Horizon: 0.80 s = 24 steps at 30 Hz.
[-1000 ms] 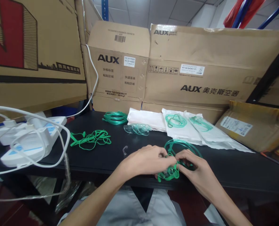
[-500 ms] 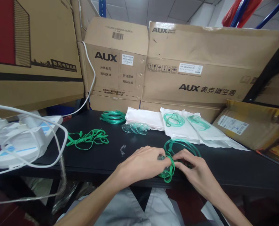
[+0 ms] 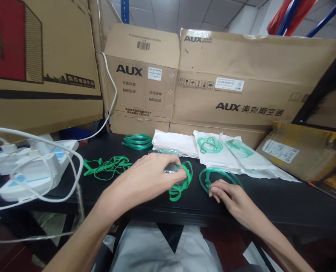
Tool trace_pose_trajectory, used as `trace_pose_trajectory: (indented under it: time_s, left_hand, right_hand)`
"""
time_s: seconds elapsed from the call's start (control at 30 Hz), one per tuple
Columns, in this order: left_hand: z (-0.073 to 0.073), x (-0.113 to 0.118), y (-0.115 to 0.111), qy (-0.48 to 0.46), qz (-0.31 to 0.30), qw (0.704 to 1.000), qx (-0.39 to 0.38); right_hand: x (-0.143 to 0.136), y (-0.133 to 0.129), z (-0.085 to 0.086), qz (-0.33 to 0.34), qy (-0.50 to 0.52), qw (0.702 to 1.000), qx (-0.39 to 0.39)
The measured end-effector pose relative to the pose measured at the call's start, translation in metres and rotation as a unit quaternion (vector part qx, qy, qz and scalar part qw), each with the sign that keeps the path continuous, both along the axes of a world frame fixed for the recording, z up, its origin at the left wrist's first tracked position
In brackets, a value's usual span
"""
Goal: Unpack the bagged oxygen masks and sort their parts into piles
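My left hand point(image 3: 153, 172) is closed around a clear mask point(image 3: 172, 169) with a green elastic strap point(image 3: 188, 177) looped around it, held above the black table. To its right, my right hand point(image 3: 227, 190) has its fingers pinched together at the near edge of a coiled green tube point(image 3: 203, 177); what is between the fingertips is too small to make out. A tangle of green straps point(image 3: 111, 166) lies left of my left hand. Behind that hand, partly covered by it, are clear mask pieces point(image 3: 168, 152).
Another green tube coil point(image 3: 137, 141) lies at the back beside white packets point(image 3: 176, 142). Packets at the right bear tubing point(image 3: 210, 145). A white power strip point(image 3: 32, 181) with cables is at the left. Cardboard boxes point(image 3: 227, 94) stand behind the black table point(image 3: 284, 200).
My left hand has moved left and away from my right hand, carrying the mask and strap. My right hand's fingers have drawn together by the tube coil. The small clear piece is now hidden.
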<state>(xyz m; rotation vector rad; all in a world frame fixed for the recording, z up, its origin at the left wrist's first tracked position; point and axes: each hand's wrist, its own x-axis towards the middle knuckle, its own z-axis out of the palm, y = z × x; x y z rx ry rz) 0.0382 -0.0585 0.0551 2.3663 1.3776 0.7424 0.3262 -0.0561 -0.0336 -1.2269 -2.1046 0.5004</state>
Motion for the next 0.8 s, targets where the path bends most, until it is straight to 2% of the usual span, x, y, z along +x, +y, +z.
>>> trace_pose_trajectory:
  time_s: [0.07,0.2,0.33,0.43,0.57,0.7,0.8]
  left_hand:
    - [-0.004,0.004,0.002,-0.006,0.000,1.000,-0.007]
    - [-0.027,0.021,0.018,0.012,0.012,1.000,-0.025]
    - [-0.042,0.025,0.030,0.021,0.025,0.999,-0.044]
    - [-0.045,0.023,0.033,0.007,0.009,0.999,-0.043]
    - [-0.047,0.024,0.035,0.027,0.009,1.000,0.006]
    - [-0.049,0.026,0.037,0.046,0.023,0.997,0.050]
    - [-0.048,0.027,0.039,0.034,0.028,0.995,0.090]
  right_hand:
    - [-0.003,-0.001,0.003,-0.005,0.007,1.000,-0.013]
    - [-0.007,-0.003,0.005,-0.003,0.054,0.998,-0.014]
    - [-0.004,0.002,-0.006,-0.069,0.108,0.991,0.022]
    - [-0.003,0.005,-0.014,-0.112,0.106,0.986,0.069]
    - [-0.005,0.000,-0.011,-0.136,0.020,0.981,0.136]
    - [-0.008,-0.008,-0.009,-0.120,-0.037,0.975,0.183]
    - [-0.005,-0.017,-0.019,-0.129,-0.070,0.963,0.225]
